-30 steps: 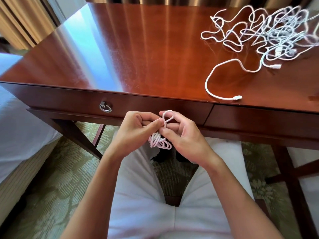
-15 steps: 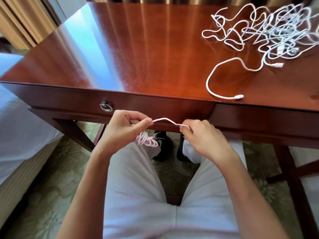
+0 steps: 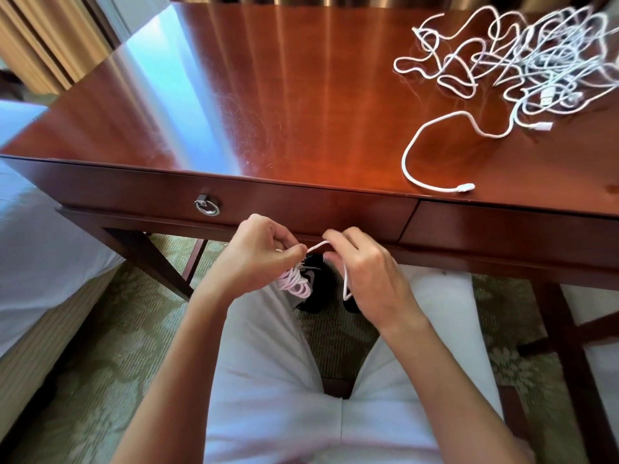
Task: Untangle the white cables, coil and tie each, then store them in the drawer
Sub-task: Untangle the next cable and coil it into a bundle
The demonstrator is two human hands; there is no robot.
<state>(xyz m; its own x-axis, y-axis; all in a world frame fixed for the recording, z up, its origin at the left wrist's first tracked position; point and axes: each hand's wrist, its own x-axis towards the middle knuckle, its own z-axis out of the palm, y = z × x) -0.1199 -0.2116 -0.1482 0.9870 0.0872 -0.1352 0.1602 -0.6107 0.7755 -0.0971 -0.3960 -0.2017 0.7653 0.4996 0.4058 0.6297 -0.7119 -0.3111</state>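
Since a second ago the hands have drawn apart, pulling the tail straight. Left hand (image 3: 258, 256) pinches the coiled cable (image 3: 294, 283), bundle hanging just below that grip; right hand (image 3: 365, 272) curls round the tail. Tie unfinished. Tangled cables (image 3: 536, 61) on the worktop (image 3: 268, 95) untouched; drawer (image 3: 134, 192) closed. Early stage.

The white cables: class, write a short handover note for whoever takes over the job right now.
Left hand grips the coiled cable below the desk edge. Right hand pinches that cable's free end, stretched between the two hands.
Tangled pile lies at the desk's far right, one loose end near the front edge.
Done: one cable coiled. Left: finish its tie, untangle and coil the rest, open the closed drawer, store all.
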